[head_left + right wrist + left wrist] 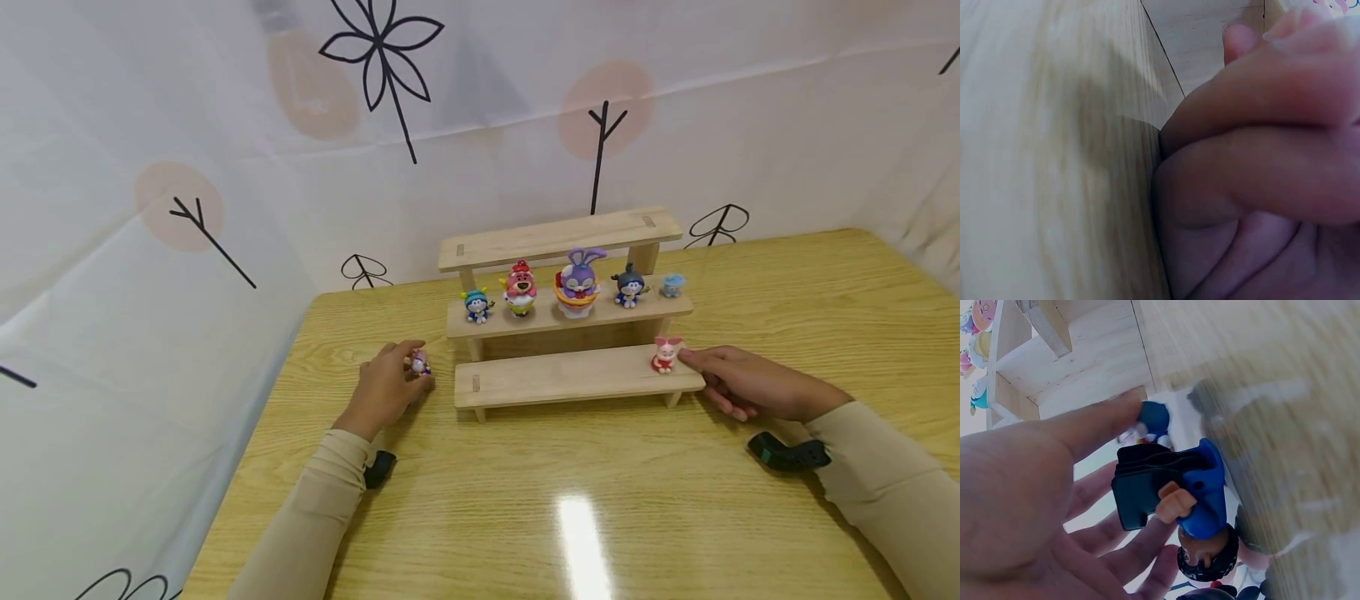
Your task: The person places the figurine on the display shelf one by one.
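My left hand (385, 387), thumb and fingers spread apart, is at the table left of a stepped wooden shelf, around small figurines (419, 363). In the left wrist view, one figurine (1210, 469) with dark hair, blue clothes and a black boxy piece lies sideways between thumb and fingers. Behind it, a blue-topped figurine (1155, 417) shows by the thumb tip; contact is unclear. My right hand (757, 385) is beside the lowest step's right end, one digit reaching to a pink pig figurine (665, 356). Its lower fingers (1241, 175) curl against the table; their hold is unclear.
On the shelf's middle step (540, 321) stand several figurines, including a pink bear (519, 287), a purple rabbit (577, 283) and a small blue-hatted one (672, 286). The wooden table (480, 508) meets a patterned cloth (487, 183) behind.
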### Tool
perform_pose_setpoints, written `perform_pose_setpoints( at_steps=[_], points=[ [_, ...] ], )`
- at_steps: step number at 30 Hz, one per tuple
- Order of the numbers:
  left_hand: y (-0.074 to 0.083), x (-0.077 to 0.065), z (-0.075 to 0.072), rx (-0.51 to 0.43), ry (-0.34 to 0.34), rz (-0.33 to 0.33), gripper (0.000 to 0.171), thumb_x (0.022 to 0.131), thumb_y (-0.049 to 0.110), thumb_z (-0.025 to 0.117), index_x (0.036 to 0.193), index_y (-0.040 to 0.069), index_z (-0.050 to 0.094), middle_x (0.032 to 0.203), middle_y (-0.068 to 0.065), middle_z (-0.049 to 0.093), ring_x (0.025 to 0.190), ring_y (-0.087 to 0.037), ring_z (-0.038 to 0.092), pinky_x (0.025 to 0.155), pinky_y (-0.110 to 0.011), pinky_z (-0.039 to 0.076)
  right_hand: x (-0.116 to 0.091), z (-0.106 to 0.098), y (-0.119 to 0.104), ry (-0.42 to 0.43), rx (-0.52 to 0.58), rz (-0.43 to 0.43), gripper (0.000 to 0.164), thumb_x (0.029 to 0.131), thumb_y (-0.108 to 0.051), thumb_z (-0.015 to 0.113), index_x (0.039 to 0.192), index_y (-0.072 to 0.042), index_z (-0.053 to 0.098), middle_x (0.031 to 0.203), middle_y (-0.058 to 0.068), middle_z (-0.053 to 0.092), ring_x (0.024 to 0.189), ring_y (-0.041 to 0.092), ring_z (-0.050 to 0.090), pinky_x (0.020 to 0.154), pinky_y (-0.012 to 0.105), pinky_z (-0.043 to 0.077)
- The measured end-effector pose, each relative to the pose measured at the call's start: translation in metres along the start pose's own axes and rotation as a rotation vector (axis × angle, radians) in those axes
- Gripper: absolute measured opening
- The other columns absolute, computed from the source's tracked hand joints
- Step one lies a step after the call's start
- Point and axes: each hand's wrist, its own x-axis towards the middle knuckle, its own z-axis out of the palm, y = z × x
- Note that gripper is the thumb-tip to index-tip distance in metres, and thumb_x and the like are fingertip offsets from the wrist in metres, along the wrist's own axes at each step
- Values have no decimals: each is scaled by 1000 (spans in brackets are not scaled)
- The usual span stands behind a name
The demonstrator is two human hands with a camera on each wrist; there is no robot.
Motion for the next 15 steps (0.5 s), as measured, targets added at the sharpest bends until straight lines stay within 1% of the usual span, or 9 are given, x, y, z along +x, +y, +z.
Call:
perform_pose_setpoints(
  at_steps=[2, 4, 5, 8, 11, 15],
  points=[
    [0, 0, -1, -51, 22, 4, 59, 93, 24, 74, 145, 10, 50, 128, -17, 58, 106, -28, 69, 94, -50, 53, 0, 0, 0, 0, -2, 0, 66, 110, -48, 20, 89, 7, 48, 54, -3, 49, 43, 6, 40, 40, 31, 42],
    [0, 0, -2, -102, 51, 11, 59, 94, 22, 72, 146, 9, 49, 131, -19, 54, 104, -27, 69, 83, -42, 59, 0, 0, 0, 1, -5, 4, 66, 110, -49, 20, 88, 7, 48, 54, -3, 49, 43, 6, 40, 40, 31, 42],
    [0, 0, -2, -125, 66, 13, 59, 95, 21, 72, 147, 9, 48, 132, -19, 53, 103, -27, 69, 77, -38, 60, 0, 0, 0, 0, -6, 6, 66, 110, -49, 20, 88, 6, 48, 54, -3, 49, 43, 7, 40, 40, 31, 42],
    [1, 1, -3, -179, 122, 18, 58, 95, 18, 71, 147, 8, 47, 135, -21, 49, 98, -26, 70, 69, -32, 59, 0, 0, 0, -1, -7, 12, 66, 110, -49, 20, 88, 6, 48, 54, -2, 49, 43, 7, 40, 40, 31, 42],
    [2, 1, -4, -212, 172, 21, 56, 95, 17, 71, 146, 7, 49, 134, -21, 48, 96, -25, 69, 68, -31, 59, 0, 0, 0, -1, -9, 17, 66, 110, -50, 20, 89, 6, 49, 54, -2, 50, 43, 7, 41, 40, 31, 42],
    [4, 2, -5, -222, 216, 35, 54, 95, 18, 71, 144, 9, 51, 133, -20, 47, 96, -26, 67, 76, -37, 59, 0, 0, 0, 2, -14, 24, 64, 110, -50, 20, 90, 4, 49, 54, -2, 50, 43, 7, 41, 41, 32, 43]
  ],
)
